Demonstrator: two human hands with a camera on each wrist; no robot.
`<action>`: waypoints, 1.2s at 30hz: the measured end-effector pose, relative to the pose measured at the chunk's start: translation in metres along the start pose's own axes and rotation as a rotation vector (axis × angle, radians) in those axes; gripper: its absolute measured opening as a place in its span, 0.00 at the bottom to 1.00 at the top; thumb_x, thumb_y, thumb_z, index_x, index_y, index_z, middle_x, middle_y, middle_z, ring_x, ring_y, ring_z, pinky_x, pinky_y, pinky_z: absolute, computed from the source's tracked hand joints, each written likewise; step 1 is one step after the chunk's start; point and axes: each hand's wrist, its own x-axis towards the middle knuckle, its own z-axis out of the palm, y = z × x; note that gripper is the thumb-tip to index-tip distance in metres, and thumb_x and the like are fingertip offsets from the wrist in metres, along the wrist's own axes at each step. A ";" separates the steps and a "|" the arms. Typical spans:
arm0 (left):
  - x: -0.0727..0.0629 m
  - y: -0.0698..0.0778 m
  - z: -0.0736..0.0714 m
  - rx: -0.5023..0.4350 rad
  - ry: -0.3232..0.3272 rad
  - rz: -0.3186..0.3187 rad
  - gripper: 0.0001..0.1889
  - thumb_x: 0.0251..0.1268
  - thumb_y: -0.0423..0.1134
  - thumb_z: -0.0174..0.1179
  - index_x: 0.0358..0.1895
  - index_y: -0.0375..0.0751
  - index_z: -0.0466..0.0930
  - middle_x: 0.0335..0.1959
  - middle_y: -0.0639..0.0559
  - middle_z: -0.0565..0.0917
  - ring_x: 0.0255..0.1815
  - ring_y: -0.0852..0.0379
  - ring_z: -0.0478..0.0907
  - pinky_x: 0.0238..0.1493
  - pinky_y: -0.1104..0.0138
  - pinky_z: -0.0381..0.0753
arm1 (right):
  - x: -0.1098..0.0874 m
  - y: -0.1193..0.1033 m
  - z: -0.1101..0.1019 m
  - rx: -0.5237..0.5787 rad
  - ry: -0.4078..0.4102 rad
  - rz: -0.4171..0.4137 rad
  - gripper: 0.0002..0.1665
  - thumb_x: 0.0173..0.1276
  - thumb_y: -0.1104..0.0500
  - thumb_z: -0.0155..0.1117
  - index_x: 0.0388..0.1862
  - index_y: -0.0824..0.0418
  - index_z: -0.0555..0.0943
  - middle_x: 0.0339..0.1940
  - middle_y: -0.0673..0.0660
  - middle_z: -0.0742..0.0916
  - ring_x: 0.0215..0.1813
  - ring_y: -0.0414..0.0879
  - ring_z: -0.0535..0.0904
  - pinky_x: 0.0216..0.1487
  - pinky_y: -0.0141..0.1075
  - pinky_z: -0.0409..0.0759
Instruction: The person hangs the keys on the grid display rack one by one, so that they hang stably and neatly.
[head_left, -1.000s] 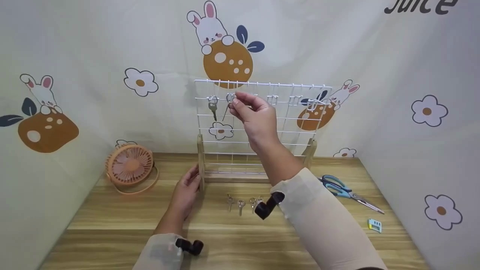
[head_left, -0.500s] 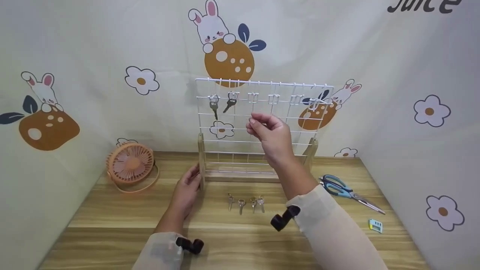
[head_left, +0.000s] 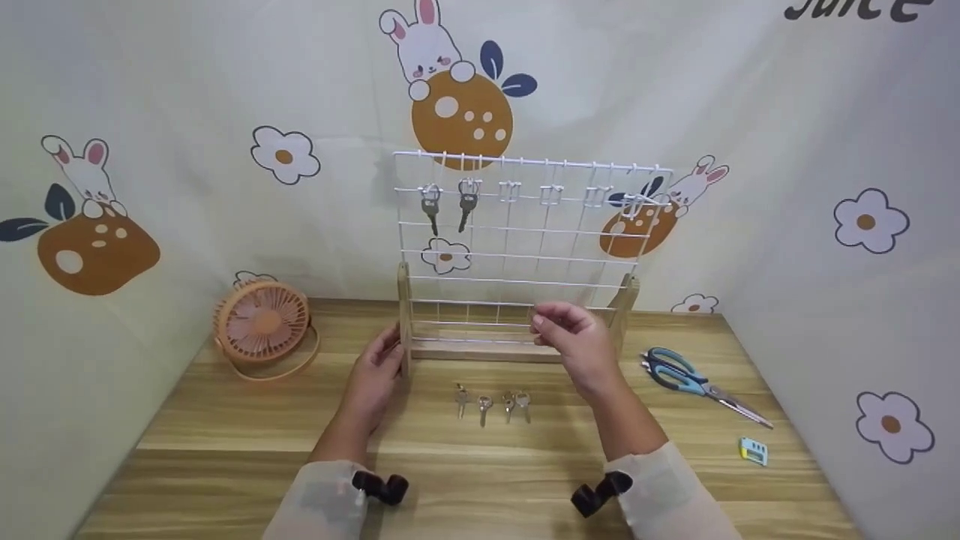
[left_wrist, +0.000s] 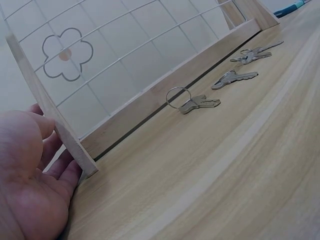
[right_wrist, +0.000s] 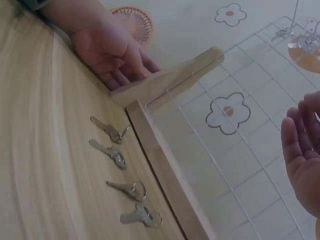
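A white wire grid rack (head_left: 525, 262) with wooden legs stands at the back of the table. My left hand (head_left: 377, 375) holds its left wooden leg (left_wrist: 60, 122) near the base, thumb against the leg and fingers curled at its outer side. Two keys hang by rings from the top-left hooks, the left key (head_left: 430, 210) and the right key (head_left: 467, 206). My right hand (head_left: 576, 346) is in front of the grid's lower right part, fingers loosely bent, nothing in it. Several more keys (head_left: 485, 409) with rings lie in a row on the table before the rack.
White hooks (head_left: 551, 195) line the upper grid to the right of the hung keys. An orange fan (head_left: 262, 321) stands at the left. Blue-handled scissors (head_left: 701, 384) and a small light-blue gadget (head_left: 753, 451) lie at the right. Printed cloth walls enclose the table (head_left: 480, 480).
My right hand has let go of the second key and moved down and right from the hooks. That key swung, then came to hang straighter. My left hand has stayed on the leg.
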 end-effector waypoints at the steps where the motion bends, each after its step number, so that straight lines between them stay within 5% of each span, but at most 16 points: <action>1: 0.000 0.000 0.000 0.001 0.000 -0.003 0.26 0.88 0.41 0.51 0.83 0.52 0.65 0.82 0.49 0.69 0.83 0.48 0.66 0.81 0.49 0.70 | -0.001 0.004 -0.004 -0.010 0.008 0.008 0.09 0.73 0.72 0.68 0.50 0.71 0.87 0.37 0.55 0.91 0.39 0.46 0.88 0.44 0.35 0.90; 12: 0.003 0.001 -0.001 -0.019 0.010 -0.009 0.26 0.88 0.40 0.52 0.83 0.51 0.65 0.82 0.48 0.69 0.82 0.48 0.66 0.80 0.51 0.70 | -0.003 0.050 -0.024 -0.096 0.016 0.141 0.14 0.70 0.68 0.73 0.53 0.73 0.86 0.37 0.52 0.91 0.42 0.45 0.88 0.43 0.35 0.89; 22: 0.002 0.000 -0.002 -0.004 -0.005 -0.018 0.27 0.88 0.39 0.51 0.84 0.51 0.63 0.83 0.48 0.67 0.84 0.47 0.65 0.83 0.50 0.68 | -0.006 0.085 -0.035 -0.122 -0.070 0.282 0.20 0.70 0.65 0.75 0.58 0.72 0.85 0.40 0.51 0.90 0.39 0.45 0.86 0.41 0.36 0.87; 36: 0.001 0.002 0.000 -0.005 0.007 -0.019 0.27 0.88 0.39 0.51 0.84 0.52 0.64 0.83 0.48 0.68 0.83 0.48 0.66 0.82 0.51 0.69 | -0.007 0.097 -0.043 -0.269 -0.224 0.292 0.23 0.67 0.66 0.75 0.60 0.70 0.85 0.48 0.56 0.92 0.46 0.42 0.88 0.47 0.32 0.87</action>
